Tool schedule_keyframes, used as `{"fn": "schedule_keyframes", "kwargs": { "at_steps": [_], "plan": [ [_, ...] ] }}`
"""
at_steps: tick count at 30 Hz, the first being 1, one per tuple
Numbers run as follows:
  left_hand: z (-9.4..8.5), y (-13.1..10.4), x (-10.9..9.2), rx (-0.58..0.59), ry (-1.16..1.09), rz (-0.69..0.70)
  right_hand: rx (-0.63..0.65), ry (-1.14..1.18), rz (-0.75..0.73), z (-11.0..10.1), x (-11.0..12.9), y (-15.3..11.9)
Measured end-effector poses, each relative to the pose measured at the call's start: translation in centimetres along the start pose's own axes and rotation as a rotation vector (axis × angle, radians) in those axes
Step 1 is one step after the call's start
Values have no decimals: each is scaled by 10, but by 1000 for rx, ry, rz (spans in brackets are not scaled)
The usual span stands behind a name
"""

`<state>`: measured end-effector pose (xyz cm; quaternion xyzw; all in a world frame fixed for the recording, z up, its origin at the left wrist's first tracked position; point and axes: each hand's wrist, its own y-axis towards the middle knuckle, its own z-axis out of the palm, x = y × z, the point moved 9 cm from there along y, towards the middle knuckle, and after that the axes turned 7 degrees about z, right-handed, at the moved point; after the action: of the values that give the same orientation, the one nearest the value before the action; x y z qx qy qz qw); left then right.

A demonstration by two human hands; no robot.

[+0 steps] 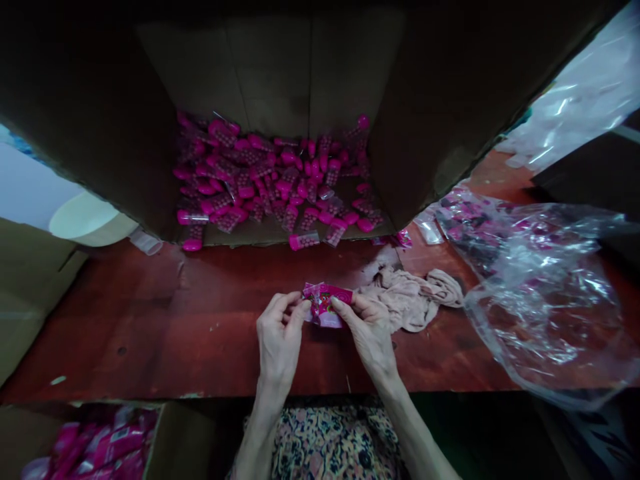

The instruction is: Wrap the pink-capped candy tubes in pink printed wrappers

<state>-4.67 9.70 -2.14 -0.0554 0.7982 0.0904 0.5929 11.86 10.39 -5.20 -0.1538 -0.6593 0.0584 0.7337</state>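
Observation:
Between my two hands is a small pink printed packet [327, 301], held just above the red table. My left hand [283, 330] pinches its left end between thumb and fingers. Its right end is gripped by my right hand [367, 327], the thumb lying on the printed face. Whether anything is inside the packet I cannot tell. Beyond my hands, a large cardboard box [270, 80] lies with its opening toward me, holding many clear tubes with bright pink caps [280, 180] and small beads inside. A crumpled beige cloth [410, 297] lies right beside my right hand.
A clear plastic bag [555, 293] with pink pieces spreads over the right side of the red table [200, 333]. At the left stand a pale bowl [93, 220] and a clear empty tube [146, 241]. Below the table's left edge, a carton [163, 440] holds pink packets [107, 447].

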Motion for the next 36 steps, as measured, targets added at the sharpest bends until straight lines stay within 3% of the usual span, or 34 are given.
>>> {"fn": "schedule_keyframes", "kwargs": {
  "at_steps": [4,9,15,28,36],
  "plan": [
    [25,4,-1,100,-438,-141,76,-64,-10,10,6,-9],
    [28,1,21,-96,-770,-339,192,-22,30,18,7,-14],
    [21,-2,31,-219,-850,-427,176,-59,26,25,3,-14],
    [24,-10,42,-204,-930,-514,127,-364,-174,30,20,-20],
    [15,-7,40,-231,-980,-475,166,-173,-23,34,10,-16]
  ]
}}
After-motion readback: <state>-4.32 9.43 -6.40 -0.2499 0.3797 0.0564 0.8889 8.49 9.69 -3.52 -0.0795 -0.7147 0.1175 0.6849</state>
